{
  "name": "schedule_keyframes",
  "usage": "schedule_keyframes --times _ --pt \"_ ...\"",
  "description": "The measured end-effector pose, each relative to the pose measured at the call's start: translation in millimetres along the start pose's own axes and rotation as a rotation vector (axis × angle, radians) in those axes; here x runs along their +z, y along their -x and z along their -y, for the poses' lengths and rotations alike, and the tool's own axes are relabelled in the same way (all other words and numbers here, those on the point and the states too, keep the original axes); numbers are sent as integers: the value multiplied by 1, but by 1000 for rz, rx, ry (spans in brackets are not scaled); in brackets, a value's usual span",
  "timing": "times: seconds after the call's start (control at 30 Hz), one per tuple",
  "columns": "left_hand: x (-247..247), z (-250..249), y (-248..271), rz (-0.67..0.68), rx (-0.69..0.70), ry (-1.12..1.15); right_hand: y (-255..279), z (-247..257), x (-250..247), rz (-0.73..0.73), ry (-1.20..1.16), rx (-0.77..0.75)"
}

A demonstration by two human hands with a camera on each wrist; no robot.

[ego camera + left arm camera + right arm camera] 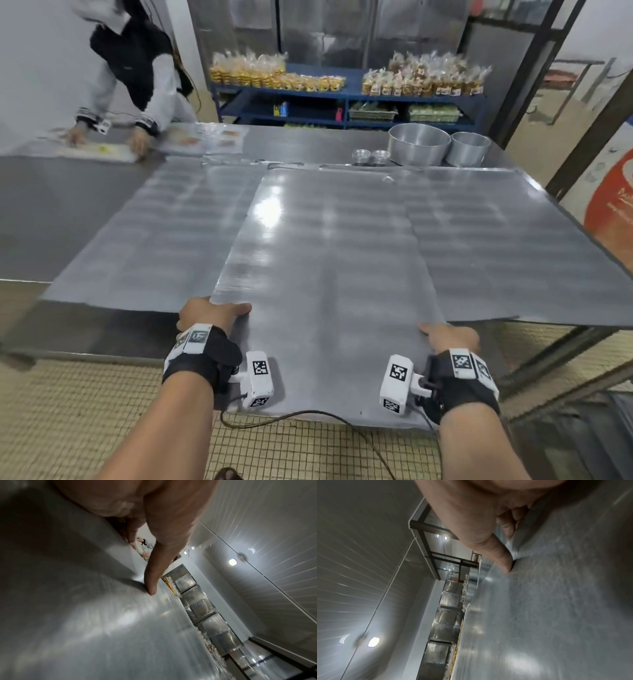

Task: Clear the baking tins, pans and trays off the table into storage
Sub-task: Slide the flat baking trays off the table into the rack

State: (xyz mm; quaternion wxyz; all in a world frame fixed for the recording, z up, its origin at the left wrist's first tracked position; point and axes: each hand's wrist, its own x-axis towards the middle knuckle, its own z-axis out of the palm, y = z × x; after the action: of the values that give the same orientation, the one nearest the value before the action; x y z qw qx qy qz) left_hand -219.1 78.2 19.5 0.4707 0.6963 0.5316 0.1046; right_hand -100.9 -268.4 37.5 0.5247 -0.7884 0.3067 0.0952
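Observation:
A large flat metal baking tray (325,274) lies lengthwise over the steel table (137,222), its near end overhanging the table's front edge. My left hand (212,317) grips its near left edge, thumb on top and fingers hidden beneath. My right hand (448,337) grips the near right edge the same way. In the left wrist view my thumb (152,588) presses the tray (85,615) top. The right wrist view shows my right thumb (505,563) on the tray (556,601). Two round tins (419,144) (467,149) and small fluted moulds (371,157) stand at the table's far right.
Another person leans over the table's far left, hands (137,142) on a flat white board. A blue shelf (346,99) with bagged baked goods stands behind the table. A dark metal frame (565,359) is at my right. The floor is tiled.

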Motion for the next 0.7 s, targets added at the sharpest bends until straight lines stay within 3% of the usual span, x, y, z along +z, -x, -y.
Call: schedule_keyframes --times 0.43,0.7 --pt "-103 42 -101 -48 -155 -11 59 16 136 80 114 42" --pt "-145 49 -166 -29 -164 -36 96 26 203 57 146 26"
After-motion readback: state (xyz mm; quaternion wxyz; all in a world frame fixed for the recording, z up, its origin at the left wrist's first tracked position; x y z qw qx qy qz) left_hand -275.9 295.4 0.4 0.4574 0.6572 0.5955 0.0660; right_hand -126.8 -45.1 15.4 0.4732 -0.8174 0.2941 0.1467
